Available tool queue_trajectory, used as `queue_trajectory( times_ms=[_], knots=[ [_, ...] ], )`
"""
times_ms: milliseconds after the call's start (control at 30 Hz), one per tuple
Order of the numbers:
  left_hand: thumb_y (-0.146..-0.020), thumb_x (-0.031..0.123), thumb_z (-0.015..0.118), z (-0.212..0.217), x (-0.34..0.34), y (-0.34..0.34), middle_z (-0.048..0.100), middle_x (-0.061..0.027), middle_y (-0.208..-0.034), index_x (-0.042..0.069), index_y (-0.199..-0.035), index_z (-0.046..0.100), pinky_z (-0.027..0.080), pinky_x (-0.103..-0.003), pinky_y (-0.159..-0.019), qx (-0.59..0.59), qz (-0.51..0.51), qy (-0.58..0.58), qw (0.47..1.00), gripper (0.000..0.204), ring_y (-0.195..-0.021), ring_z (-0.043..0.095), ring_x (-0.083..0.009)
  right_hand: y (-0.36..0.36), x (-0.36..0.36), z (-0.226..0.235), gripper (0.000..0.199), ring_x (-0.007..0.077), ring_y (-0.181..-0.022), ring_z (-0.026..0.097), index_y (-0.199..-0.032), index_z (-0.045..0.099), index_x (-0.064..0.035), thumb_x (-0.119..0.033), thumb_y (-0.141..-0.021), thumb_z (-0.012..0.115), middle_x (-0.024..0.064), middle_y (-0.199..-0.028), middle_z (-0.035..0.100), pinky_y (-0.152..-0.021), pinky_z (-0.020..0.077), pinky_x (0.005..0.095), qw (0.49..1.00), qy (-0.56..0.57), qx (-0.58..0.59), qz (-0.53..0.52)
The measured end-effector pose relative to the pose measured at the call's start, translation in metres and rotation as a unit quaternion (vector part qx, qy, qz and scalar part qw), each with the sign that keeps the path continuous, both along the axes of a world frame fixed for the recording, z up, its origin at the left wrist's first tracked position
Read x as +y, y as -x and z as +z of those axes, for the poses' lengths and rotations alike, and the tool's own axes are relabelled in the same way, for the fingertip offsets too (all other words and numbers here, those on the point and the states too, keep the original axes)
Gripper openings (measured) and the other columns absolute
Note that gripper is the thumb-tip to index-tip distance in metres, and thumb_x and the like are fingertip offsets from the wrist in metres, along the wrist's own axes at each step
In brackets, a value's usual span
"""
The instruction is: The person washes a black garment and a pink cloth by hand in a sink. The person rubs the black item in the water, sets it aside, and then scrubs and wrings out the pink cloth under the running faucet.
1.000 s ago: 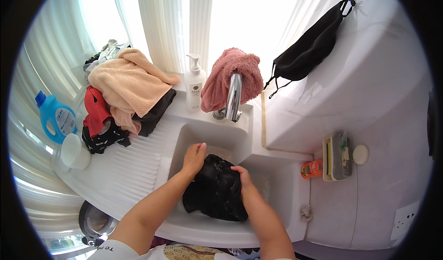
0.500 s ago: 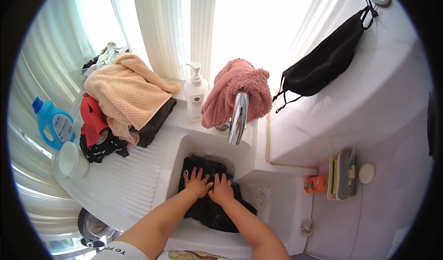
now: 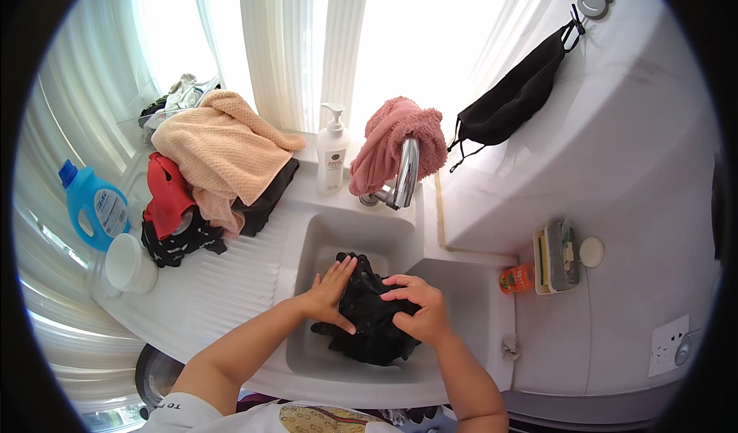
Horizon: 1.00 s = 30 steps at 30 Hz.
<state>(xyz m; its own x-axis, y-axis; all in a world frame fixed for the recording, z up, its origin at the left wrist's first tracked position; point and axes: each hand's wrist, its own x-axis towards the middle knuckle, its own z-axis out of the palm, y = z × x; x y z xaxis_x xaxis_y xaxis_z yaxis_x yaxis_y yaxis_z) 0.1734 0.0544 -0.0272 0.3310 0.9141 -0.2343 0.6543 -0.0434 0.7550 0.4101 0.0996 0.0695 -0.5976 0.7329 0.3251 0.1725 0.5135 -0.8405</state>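
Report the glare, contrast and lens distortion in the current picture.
Head view: glare burns out the window area behind the pink towel; the black cloth shows dark, its folds hard to read; toward the left rim, curtain pleats bend.

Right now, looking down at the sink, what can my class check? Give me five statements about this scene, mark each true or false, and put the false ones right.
1. The black cloth is in the sink. True.
2. The left hand is clenched in a fist. False: its fingers are extended, with the thumb apart, over the black cloth.
3. A pink towel is draped over the faucet. True.
4. The blue bottle is to the right of the sink. False: it is on the left.
5. The black mask hangs by the wall. True.
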Motion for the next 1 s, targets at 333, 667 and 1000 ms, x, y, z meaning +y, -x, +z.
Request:
queue_trajectory(
  times_ms=[333, 667, 1000],
  knots=[
    [-0.07, 0.01, 0.072, -0.024, -0.014, -0.034, 0.059, -0.0189, -0.118, 0.004, -0.11, 0.058, 0.044, -0.044, -0.094, -0.235, 0.115, -0.203, 0.944, 0.043, -0.117, 0.052, -0.0373, 0.009, -0.039, 0.052, 0.032, 0.0223, -0.103, 0.062, -0.083, 0.07, -0.0007, 0.009, -0.058, 0.052, 0.014, -0.11, 0.068, -0.093, 0.0458, 0.0314, 0.99, 0.049, 0.134, -0.004],
    [-0.067, 0.005, 0.069, 0.113, -0.066, 0.062, 0.054, -0.0174, -0.082, 0.004, -0.086, 0.047, 0.043, -0.044, -0.067, -0.049, 0.282, -0.37, 0.884, 0.029, -0.081, 0.053, -0.0394, 0.074, -0.032, 0.004, 0.05, 0.0163, -0.096, 0.06, -0.111, 0.06, -0.0026, 0.015, -0.064, 0.056, 0.0088, -0.113, 0.061, -0.089, 0.0473, 0.0272, 0.947, 0.156, 0.195, -0.201],
    [-0.077, 0.019, 0.072, 0.057, -0.128, 0.16, 0.064, -0.0147, -0.109, 0.001, -0.118, 0.059, 0.048, -0.037, -0.094, 0.063, 0.134, -0.242, 0.959, 0.047, -0.108, 0.058, -0.0343, 0.214, -0.062, -0.058, 0.072, 0.0316, -0.128, 0.046, -0.141, 0.043, 0.0004, -0.032, -0.084, 0.072, 0.022, -0.133, 0.05, -0.109, 0.0347, 0.0384, 0.988, 0.076, 0.008, -0.131]
  ],
)
